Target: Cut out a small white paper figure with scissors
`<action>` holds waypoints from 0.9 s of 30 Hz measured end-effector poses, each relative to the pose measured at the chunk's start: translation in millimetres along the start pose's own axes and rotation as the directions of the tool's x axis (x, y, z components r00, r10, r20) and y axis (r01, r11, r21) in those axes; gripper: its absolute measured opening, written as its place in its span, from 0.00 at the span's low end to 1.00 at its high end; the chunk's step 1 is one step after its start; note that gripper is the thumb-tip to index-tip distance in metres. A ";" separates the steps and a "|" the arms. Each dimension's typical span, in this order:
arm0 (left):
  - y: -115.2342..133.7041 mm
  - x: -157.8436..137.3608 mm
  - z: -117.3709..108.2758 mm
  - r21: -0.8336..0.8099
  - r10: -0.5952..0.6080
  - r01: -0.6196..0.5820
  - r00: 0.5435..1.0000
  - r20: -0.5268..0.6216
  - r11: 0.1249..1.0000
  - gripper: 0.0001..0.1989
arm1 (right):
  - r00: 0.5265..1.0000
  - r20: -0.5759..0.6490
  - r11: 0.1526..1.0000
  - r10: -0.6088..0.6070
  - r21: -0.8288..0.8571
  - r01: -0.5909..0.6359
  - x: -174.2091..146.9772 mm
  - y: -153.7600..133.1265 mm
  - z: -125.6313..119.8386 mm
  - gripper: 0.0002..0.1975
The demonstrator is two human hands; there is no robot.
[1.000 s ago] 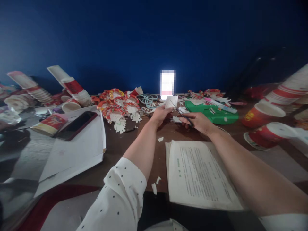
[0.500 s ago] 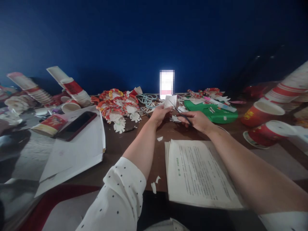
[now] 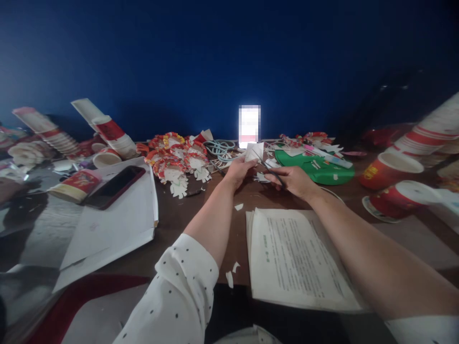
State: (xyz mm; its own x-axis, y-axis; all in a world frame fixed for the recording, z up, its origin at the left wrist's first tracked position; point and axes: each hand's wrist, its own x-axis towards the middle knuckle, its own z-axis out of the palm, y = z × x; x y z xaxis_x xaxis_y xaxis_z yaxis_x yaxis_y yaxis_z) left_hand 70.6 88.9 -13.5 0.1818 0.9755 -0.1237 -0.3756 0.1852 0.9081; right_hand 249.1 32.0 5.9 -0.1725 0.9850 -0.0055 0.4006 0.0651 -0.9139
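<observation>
**Scissors at the paper, one piece in the middle of cutting**

The left hand (image 3: 238,171) is closed on a small white paper piece (image 3: 254,150), thumb on top, holding it up above the far part of the table (image 3: 186,215). The right hand (image 3: 292,179) is wrapped around the dark scissors (image 3: 269,172), whose blades reach across the paper; whether they are biting into it is too small to tell.

The held piece looks nearly whole, its outline plain, so most of its shaping appears left to do. Just beyond the hands lie loose light-coloured cords (image 3: 220,152). To the right, a green disc (image 3: 332,177) carries small white bits and a pen (image 3: 332,156).

To the left, a heap of red-and-orange ornaments (image 3: 158,160) sits with notched white cutouts (image 3: 178,188); those look already cut. Nearer the body, a few paper scraps (image 3: 229,279) also suggest trimming done. Beside them rests an open printed booklet (image 3: 294,258). How many pieces remain cannot be told.
</observation>
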 end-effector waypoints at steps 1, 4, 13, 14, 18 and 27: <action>-0.2 0.2 -0.1 -0.001 0.000 0.000 1.000 -0.001 1.000 0.07 | 1.000 -0.004 1.000 0.001 -0.002 -0.001 -0.2 0.0 0.1 0.36; 0.0 -0.1 0.4 -0.003 -0.006 0.006 1.000 -0.004 1.000 0.08 | 1.000 0.003 1.000 -0.003 -0.018 0.003 0.1 1.5 -0.3 0.35; 1.6 -1.6 2.3 -0.015 -0.012 0.012 1.000 -0.011 1.000 0.07 | 1.000 0.005 1.000 0.012 0.000 -0.012 1.8 6.5 -0.6 0.34; 1.6 -1.4 2.2 -0.015 -0.011 0.011 1.000 -0.009 1.000 0.06 | 1.000 0.006 1.000 0.013 0.005 -0.013 1.8 7.2 -0.6 0.33; 0.9 -0.8 1.9 -0.008 -0.005 0.005 1.000 -0.002 1.000 0.06 | 1.000 0.016 1.000 0.004 0.016 -0.005 3.1 12.3 -1.1 0.30; -1.1 -3.2 3.7 0.022 -0.020 0.019 1.000 0.010 1.000 0.09 | 1.000 0.016 0.999 0.014 0.048 -0.015 4.4 14.3 -1.2 0.30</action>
State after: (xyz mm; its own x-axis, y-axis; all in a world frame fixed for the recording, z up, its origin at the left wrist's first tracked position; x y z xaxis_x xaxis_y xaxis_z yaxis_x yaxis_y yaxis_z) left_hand 73.7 85.1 -12.6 0.1979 0.9705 -0.1377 -0.3520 0.2015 0.9141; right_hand 255.2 37.5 -6.7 -0.1809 0.9832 -0.0246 0.3596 0.0429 -0.9321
